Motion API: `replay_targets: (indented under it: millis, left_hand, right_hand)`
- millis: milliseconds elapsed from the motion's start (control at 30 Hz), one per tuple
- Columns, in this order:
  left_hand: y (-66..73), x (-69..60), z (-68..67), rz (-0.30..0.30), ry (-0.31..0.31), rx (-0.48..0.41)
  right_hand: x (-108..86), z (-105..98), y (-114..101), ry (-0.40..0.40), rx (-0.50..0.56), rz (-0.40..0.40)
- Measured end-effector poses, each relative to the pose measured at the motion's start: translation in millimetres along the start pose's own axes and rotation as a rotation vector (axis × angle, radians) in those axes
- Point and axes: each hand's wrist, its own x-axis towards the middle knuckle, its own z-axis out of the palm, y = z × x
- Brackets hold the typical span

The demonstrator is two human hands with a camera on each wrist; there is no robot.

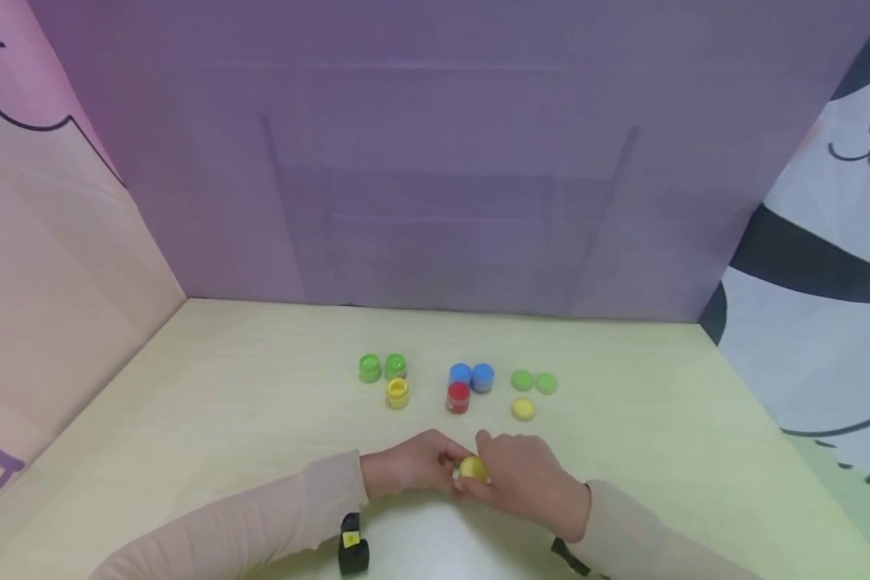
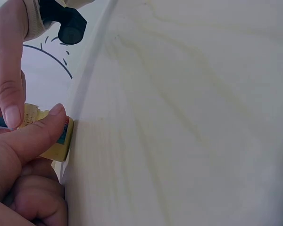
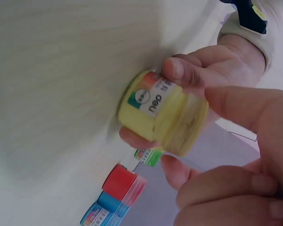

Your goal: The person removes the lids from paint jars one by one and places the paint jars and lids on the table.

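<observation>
A small yellow paint jar with a printed label is held near the table's front. My left hand grips its body between thumb and fingers. The jar's pale yellow lid sits on the mouth end, pointing toward my right hand. The right thumb and fingers hold the lid from opposite sides. In the left wrist view the jar's yellow side shows low, partly covered by the left thumb. The jar's contents cannot be made out.
Beyond the hands stand two green jars and an open yellow jar. A red jar and two blue jars are grouped right of them. Two green lids and a yellow lid lie farther right. A purple panel closes the back.
</observation>
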Motion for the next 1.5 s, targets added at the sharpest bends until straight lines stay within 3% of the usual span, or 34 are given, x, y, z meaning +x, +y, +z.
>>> replay_targets:
  millis: [300, 733, 1133, 1500]
  left_hand:
    - [1.7, -1.7, 0.0, -0.018, 0.021, 0.012]
    - [-0.7, -2.5, -0.7, 0.014, 0.010, 0.019]
    - [3.9, -4.8, -1.2, 0.015, -0.006, 0.017]
    - [-1.0, -1.9, -0.7, 0.030, 0.001, 0.002]
  right_hand:
    - [2.1, 3.3, -5.6, 0.054, -0.026, 0.031]
    - [1.4, -6.7, -3.6, -0.051, 0.051, -0.037]
    - [1.8, -9.4, -2.7, -0.058, 0.068, -0.050]
    - [1.8, -12.7, -1.2, -0.064, 0.082, -0.063]
